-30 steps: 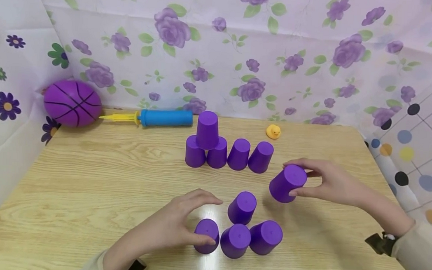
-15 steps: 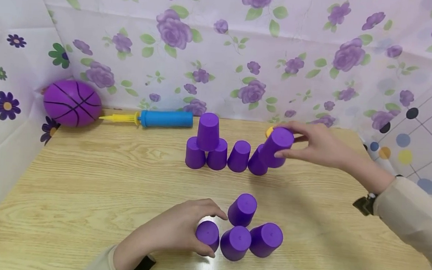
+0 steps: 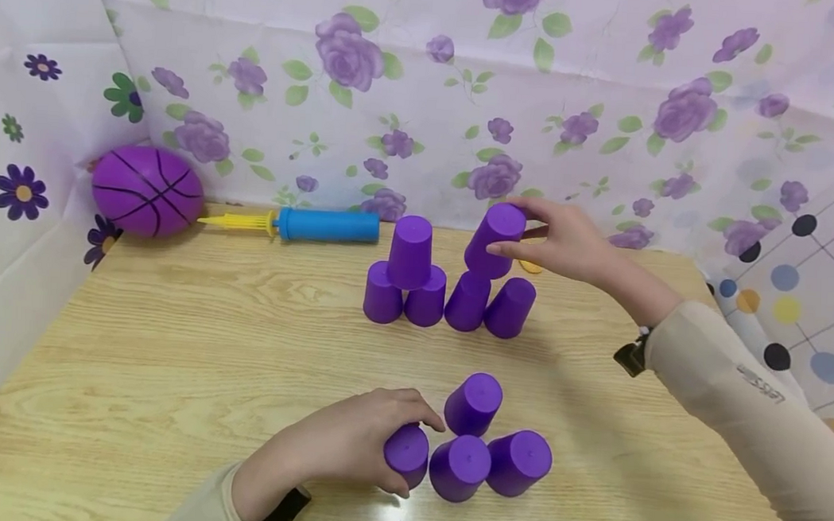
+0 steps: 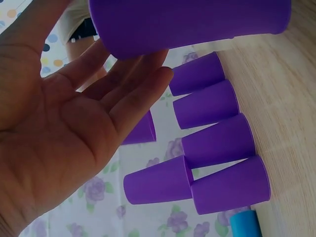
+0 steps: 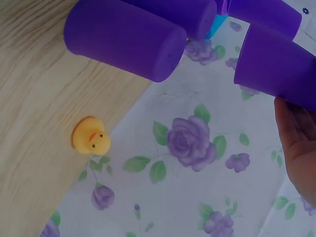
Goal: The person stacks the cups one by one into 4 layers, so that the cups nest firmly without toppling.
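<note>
My right hand (image 3: 561,241) pinches an upside-down purple cup (image 3: 495,241) by its sides, raised over two cups at the right of the back row, a third cup (image 3: 468,303) and an end cup (image 3: 510,308). To their left, a purple cup (image 3: 411,252) rests on two upside-down cups. Near the front, my left hand (image 3: 352,440) curls round the leftmost cup (image 3: 406,453), its thumb at the near side and fingers at the far side. Beside it stand a middle cup (image 3: 459,469), a right cup (image 3: 519,463) and one behind (image 3: 473,404), all upside down.
A yellow rubber duck (image 5: 92,137) sits at the table's back edge, mostly hidden behind my right hand in the head view. A blue and yellow hand pump (image 3: 329,226) and a purple ball (image 3: 149,191) lie at the back left. Flowered sheeting (image 3: 253,123) hangs behind the wooden table (image 3: 204,335).
My right hand has carried its cup from the right side up and leftward, past the duck, to above the back row. The left hand has closed in round the front-left cup.
</note>
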The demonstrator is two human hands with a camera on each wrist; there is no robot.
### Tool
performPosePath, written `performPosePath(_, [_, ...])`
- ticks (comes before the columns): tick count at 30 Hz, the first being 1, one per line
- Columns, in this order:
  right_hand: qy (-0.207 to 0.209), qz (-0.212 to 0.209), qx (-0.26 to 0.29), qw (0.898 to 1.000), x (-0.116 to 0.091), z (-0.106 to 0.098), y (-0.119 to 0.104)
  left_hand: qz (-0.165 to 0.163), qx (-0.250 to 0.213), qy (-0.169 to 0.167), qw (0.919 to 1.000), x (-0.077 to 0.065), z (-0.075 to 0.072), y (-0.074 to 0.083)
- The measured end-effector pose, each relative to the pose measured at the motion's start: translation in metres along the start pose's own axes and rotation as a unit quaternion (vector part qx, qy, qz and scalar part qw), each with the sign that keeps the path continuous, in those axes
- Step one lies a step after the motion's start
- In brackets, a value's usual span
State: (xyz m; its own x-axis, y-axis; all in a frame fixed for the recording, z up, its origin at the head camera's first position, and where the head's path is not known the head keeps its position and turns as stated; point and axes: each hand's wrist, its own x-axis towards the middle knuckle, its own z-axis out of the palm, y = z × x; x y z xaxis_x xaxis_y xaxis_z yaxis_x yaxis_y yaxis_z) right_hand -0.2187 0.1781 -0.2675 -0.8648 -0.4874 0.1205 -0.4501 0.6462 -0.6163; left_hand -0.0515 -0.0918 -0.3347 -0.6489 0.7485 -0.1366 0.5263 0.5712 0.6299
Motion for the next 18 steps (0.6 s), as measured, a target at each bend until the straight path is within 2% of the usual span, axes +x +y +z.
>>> performPosePath(3, [-0.011,0.023,0.022,0.999,0.008,0.006,0.002,-0.004,0.003,-0.009,0.9999,0.002,0.001,0.0])
performPosePath(10, [-0.022,0.001,0.057,0.998,0.016,0.024,0.006,-0.004,-0.001,-0.004,1.0,0.005,0.003,-0.002])
performPosePath(18, [-0.029,-0.021,0.092,0.995,0.022,0.037,0.007,0.009,-0.04,0.003,0.9992,0.004,0.003,-0.003])
